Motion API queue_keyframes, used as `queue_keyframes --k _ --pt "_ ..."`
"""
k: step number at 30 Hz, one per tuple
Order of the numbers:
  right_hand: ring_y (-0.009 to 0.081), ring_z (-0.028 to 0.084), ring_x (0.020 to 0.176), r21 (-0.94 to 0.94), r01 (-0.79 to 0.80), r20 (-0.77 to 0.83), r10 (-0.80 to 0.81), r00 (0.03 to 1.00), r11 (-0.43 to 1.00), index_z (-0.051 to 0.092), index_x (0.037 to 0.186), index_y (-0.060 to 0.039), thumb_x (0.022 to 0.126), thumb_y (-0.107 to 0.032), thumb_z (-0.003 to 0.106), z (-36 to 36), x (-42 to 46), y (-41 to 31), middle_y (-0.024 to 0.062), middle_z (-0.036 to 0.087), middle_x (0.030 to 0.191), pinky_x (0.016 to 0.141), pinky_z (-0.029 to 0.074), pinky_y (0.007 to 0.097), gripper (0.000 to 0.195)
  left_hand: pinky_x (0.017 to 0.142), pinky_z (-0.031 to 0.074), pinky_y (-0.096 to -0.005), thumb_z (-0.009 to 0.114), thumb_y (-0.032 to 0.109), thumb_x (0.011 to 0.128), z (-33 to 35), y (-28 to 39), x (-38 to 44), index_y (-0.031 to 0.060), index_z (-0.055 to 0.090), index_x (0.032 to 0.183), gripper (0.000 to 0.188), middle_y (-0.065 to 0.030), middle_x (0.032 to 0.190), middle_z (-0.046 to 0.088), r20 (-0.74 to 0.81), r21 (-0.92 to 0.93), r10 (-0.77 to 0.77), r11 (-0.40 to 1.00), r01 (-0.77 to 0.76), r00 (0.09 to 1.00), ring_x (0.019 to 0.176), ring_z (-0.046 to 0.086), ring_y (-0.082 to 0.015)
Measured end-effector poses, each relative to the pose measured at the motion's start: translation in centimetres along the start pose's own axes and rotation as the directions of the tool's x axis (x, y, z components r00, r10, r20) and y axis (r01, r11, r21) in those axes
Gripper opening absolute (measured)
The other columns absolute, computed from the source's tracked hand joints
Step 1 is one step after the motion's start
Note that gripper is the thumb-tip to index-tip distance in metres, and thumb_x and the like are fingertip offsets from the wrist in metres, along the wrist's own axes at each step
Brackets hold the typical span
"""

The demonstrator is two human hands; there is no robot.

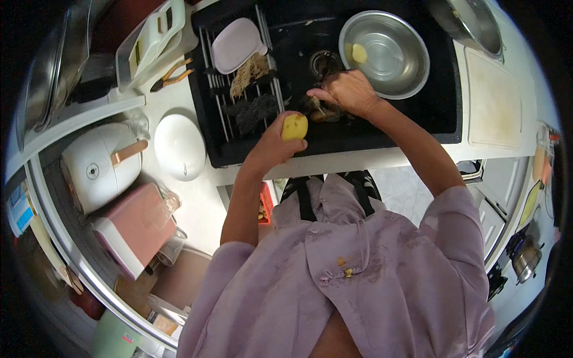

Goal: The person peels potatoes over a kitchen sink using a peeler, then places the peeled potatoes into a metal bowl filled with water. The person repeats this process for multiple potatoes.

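My left hand (276,143) grips a peeled yellow potato (294,127) with a few brown spots, over the front edge of the black sink (358,136). To its right, my right hand (351,91) is closed around a small item, mostly hidden, with a light tip pointing down over brown peelings (320,116) in the sink. Behind that hand the round drain (323,62) partly shows. A steel basin (414,80) stands in the sink at the right, with a peeled yellow piece (359,53) inside.
A rack (225,121) across the sink's left part bears a pale pink dish (237,44), a mesh cloth (248,74) and a dark scrubber (253,112). Orange-handled scissors (172,77), a white bowl (180,147) and a rice cooker (103,165) stand left. A cutting board (494,100) lies right.
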State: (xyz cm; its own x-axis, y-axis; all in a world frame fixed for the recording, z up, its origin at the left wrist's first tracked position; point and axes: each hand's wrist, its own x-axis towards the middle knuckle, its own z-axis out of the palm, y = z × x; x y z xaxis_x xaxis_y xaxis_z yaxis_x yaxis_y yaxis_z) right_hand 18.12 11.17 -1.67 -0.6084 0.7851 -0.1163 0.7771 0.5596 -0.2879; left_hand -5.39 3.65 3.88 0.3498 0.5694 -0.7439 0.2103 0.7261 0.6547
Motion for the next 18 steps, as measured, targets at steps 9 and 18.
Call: queue_keyframes --k 9,18 --pt "0.0267 0.071 0.068 0.048 0.284 -0.231 -0.266 0.936 0.958 0.074 0.071 -0.0087 0.101 -0.055 0.049 -3.3 1.1 -4.7 0.0078 0.072 0.073 0.062 0.056 0.0381 0.061 0.08 0.048 -0.0292 0.076 0.01 0.076 0.0 -0.7 0.6 0.0103 0.053 0.133 0.061 -0.0034 0.101 0.058 -0.061 0.144 0.107 0.985 -0.098 0.992 0.089 0.056 -0.0134" --pt "0.0301 0.069 0.063 0.025 0.043 -0.034 -0.042 0.999 0.999 0.072 0.068 -0.0089 0.1 -0.056 0.052 -1.7 -0.2 -0.6 0.0106 0.067 0.064 0.058 0.052 0.0381 0.06 0.068 0.049 -0.0284 0.078 0.008 0.078 0.0 -1.6 0.2 0.01 0.052 0.133 0.061 -0.0027 0.101 0.061 -0.069 0.253 0.274 0.935 -0.249 0.959 0.081 0.059 -0.0125"
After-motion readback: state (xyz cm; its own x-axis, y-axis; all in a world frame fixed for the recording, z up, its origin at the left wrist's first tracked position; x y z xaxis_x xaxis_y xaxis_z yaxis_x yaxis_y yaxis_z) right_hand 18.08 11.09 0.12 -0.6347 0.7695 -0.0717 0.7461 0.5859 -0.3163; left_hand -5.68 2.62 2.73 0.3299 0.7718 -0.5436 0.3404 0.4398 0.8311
